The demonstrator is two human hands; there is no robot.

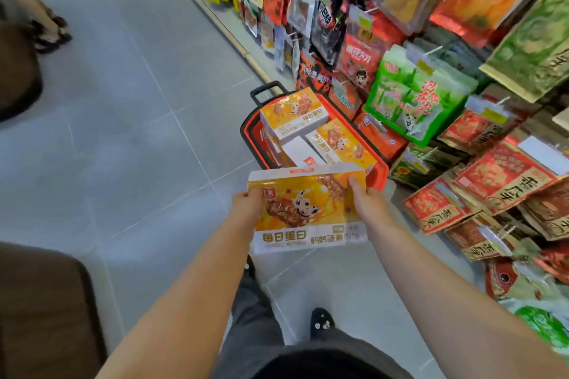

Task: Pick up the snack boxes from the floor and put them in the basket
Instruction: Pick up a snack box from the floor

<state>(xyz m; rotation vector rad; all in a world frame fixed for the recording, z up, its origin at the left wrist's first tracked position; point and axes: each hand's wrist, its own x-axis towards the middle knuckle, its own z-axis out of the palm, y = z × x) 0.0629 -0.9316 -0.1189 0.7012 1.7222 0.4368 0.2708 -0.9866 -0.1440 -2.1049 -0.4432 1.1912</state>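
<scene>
Snack box held in mid-air, orange-and-white printed face up, roughly level, just near of the basket and overlapping its near rim in this view. Gripped at both short ends: left hand clamped on the left edge with the thumb on top, right hand clamped on the right edge, thumb likewise on the printed face, fingers hidden underneath. Box therefore spanning between the two grips, neither hand free. Carry step in progress, by the look of it, with the lift from the floor done and the placing not yet made. Inside the red basket, two matching boxes already stacked at angles, one far and one to the right, with a white box side showing between them; little flat room left. Next move likely calling for a short push away and slightly right, then a lowering onto the pile, perhaps with a tilt or turn to fit beside the near-right box. Risk of the load sliding off the uneven stack. Black pull handle at the far side, hanging snack packets close on the right.
</scene>
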